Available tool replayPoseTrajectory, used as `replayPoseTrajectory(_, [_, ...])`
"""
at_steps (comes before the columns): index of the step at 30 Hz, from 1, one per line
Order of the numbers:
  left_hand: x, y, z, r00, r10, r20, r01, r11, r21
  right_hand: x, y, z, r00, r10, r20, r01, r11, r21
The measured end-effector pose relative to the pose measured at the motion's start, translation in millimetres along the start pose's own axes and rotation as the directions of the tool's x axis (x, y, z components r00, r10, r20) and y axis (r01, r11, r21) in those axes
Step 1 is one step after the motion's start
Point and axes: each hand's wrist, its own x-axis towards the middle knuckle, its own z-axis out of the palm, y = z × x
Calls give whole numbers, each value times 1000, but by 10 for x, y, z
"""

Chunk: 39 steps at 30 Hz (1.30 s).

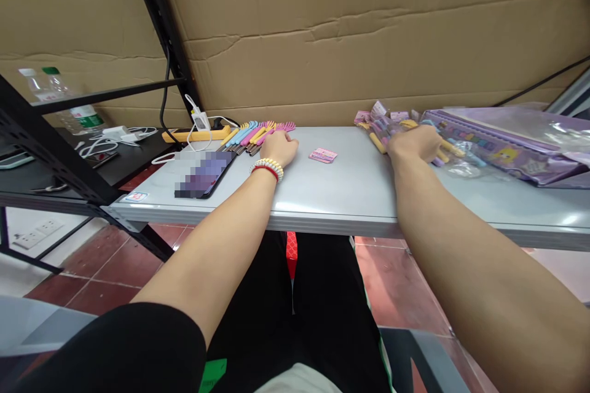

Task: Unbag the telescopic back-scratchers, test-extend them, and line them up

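Claw-tipped sticks [251,134] in yellow, blue and pink lie bare in a loose row at the left of centre on the grey table [350,196], and we judge the work to be only part done, since that row is unwrapped while other, wrapped sticks [375,140] sit to the right of centre in clear plastic with pink cards showing at their far ends. How many remain in either lot we cannot count. Our left hand [279,148] is curled at the right end of the loose row, its fingertips hidden, so we cannot tell whether it pinches a stick. Our right hand [417,142] bends over the wrapped pile, fingers out of sight behind its back, and we cannot tell what, if anything, it grips. Between our hands lies a small lot of pink cards [323,155], apart from both groups. As for containers, crumpled clear plastic [461,167] lies beside the wrapped pile, and at the right of the frame a purple box [511,155] has more clear film across its top; what it holds, we cannot make out. At the upper left, two plastic bottles [85,115] stand capped on the dark shelf [27,181].
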Motion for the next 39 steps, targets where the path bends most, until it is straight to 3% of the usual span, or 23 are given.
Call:
replayPoseTrajectory(3, [-10,16,-13,1000,13,3,-13,1000,1,-41,-61,-55,994,98,-49,-90,985,146])
replayPoseTrajectory(7, [-2,7,-2,1000,23,-19,-23,1000,-13,-106,-138,-66,979,-38,-202,90,964,251])
replayPoseTrajectory(10, [21,-21,20,999,26,-47,-28,999,-31,-174,-177,-15,962,-172,-211,223,944,245])
replayPoseTrajectory(14, [49,-48,39,997,33,-75,-37,998,-45,-275,-213,96,946,-291,-144,314,932,182])
replayPoseTrajectory(21, [-4,-22,18,998,17,-61,-21,998,-55,-369,-238,197,927,-373,-30,373,913,164])
replayPoseTrajectory(26, [-20,-19,11,999,14,-52,-17,998,-61,-405,-256,206,895,-392,211,372,919,130])
replayPoseTrajectory(32, [-21,-10,-4,999,31,-22,-32,998,-55,-415,-264,233,887,-380,261,389,921,17])
replayPoseTrajectory(36, [-28,2,-4,999,34,-6,-34,998,-47,-421,-262,266,867,-317,385,395,908,-140])
replayPoseTrajectory(39, [-36,16,1,999,40,-3,-40,998,-39,-434,-270,265,860,-331,389,426,886,-186])
